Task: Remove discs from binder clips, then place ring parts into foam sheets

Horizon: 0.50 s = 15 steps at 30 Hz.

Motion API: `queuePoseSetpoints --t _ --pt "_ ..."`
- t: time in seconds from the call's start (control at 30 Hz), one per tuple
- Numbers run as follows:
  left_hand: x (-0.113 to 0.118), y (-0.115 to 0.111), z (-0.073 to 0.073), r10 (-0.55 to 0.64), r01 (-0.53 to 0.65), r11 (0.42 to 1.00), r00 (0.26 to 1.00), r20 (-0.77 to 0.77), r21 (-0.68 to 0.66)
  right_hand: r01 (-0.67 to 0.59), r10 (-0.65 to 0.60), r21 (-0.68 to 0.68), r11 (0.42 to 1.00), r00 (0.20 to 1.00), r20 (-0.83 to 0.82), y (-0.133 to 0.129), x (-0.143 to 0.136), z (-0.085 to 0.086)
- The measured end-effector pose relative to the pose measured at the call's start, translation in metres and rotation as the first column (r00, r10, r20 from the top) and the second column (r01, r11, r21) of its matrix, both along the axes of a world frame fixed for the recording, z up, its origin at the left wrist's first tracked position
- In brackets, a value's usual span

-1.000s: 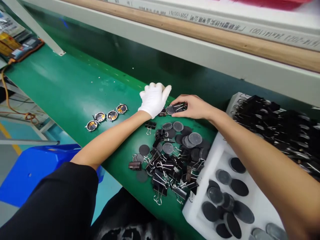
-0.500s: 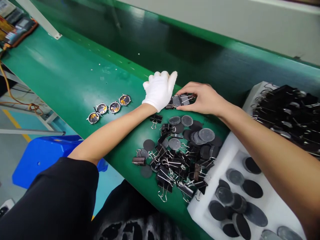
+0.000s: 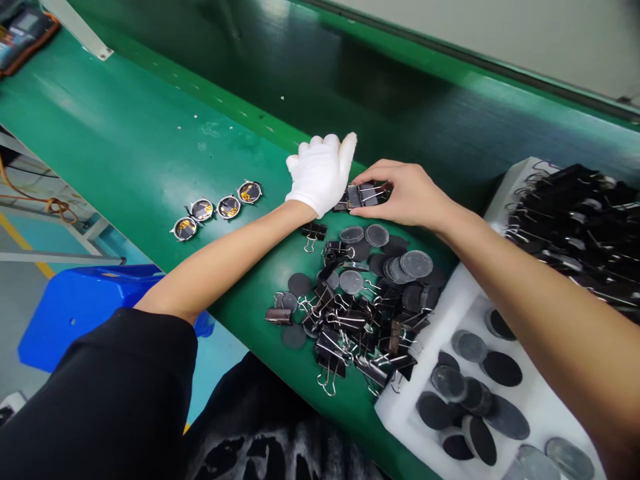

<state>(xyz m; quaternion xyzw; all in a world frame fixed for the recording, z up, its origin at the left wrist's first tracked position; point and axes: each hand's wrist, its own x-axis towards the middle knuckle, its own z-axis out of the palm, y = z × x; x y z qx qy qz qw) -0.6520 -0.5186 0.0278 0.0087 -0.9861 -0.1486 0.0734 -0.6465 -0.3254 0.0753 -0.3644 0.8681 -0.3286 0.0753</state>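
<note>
My left hand [image 3: 319,172], in a white glove, is closed with its thumb pointing up. Its palm side is turned away, so whatever its fingers hold is hidden. Right beside it, my bare right hand [image 3: 413,192] pinches a black binder clip [image 3: 369,195] between thumb and fingers, the wire handles towards the palm. Another dark piece shows between this clip and the glove, too covered to make out. Just below my left wrist lies a loose binder clip [image 3: 314,231]. Nearer my body spreads a pile of binder clips [image 3: 350,320] mixed with round discs [image 3: 417,264].
Several round watch cases [image 3: 229,207] with orange and black insides lie on the green bench [image 3: 125,147], left. A white foam tray [image 3: 400,407] holding discs stands at right, with many binder clips [image 3: 575,227] behind it. A blue stool [image 3: 75,320] stands below the bench.
The view has shifted slightly. My right fingers have moved a little on the binder clip, which now covers more of the grey round face seen before. My left hand keeps its closed pose.
</note>
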Motion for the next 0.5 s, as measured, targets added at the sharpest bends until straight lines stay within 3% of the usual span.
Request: queuePoseSetpoints --t 0.27,0.4,0.5 --pt "0.018 0.012 0.038 0.042 -0.044 0.999 0.996 0.08 0.015 0.073 -0.069 -0.036 0.997 0.992 0.109 -0.002 0.0 -0.007" --pt "0.018 0.015 0.042 0.058 -0.06 0.998 0.995 0.081 0.011 0.092 -0.09 -0.01 0.996 0.988 0.124 -0.003 0.001 -0.008" --pt "0.018 0.007 0.045 0.003 -0.008 0.995 0.999 0.051 0.097 0.113 -0.107 -0.035 0.993 0.983 0.148 -0.005 0.005 0.0"
